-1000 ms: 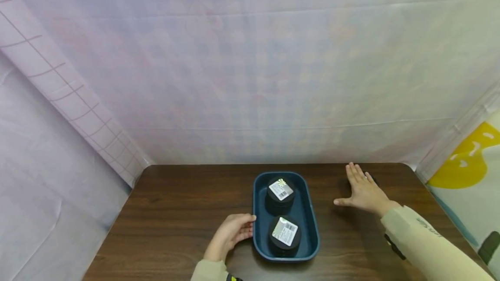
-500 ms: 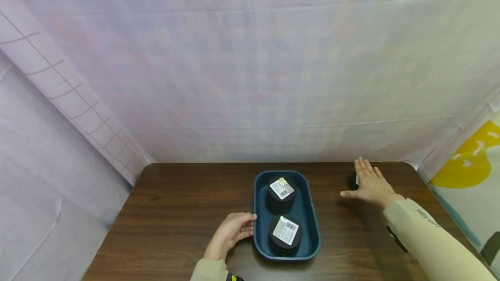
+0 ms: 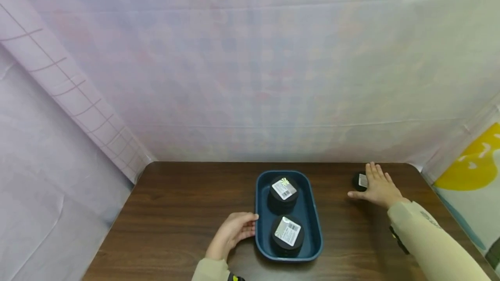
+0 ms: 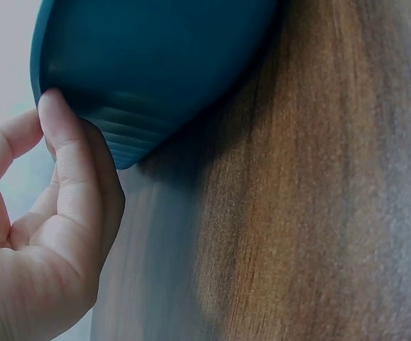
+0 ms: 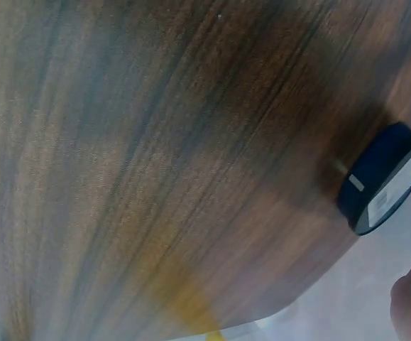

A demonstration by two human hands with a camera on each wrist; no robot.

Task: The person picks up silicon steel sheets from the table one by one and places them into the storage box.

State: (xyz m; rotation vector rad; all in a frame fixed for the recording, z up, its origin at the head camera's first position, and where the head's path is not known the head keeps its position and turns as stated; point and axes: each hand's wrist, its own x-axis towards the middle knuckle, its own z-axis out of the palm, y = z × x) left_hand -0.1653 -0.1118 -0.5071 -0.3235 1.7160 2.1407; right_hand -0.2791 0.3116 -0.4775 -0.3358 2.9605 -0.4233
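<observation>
A dark blue tray (image 3: 318, 229) lies lengthwise on the table, bearing two round black containers, a far one (image 3: 283, 205) and a near one (image 3: 288, 253), each with a white label on its lid. My left hand (image 3: 235, 234) grips the tray's left rim; in the left wrist view the left hand (image 4: 63, 185) pinches that rim between thumb and fingers. Toward the table's back right, my right hand (image 3: 379, 188) is spread with straight fingers over a smaller-looking black round container (image 3: 360, 182), partly covering it. The right wrist view shows this labelled container (image 5: 379, 174) upright, a bit of hand below it.
The brown wooden table (image 3: 175, 211) ends at a pale cloth backdrop (image 3: 234, 99) close behind the tray and the right-hand container. Another cloth wall (image 3: 47, 177) stands on the left, and one with a yellow print (image 3: 474, 170) on the right.
My right hand has moved to the right, and more of the black container shows at its left side. The left hand keeps its hold on the tray, which stays in place.
</observation>
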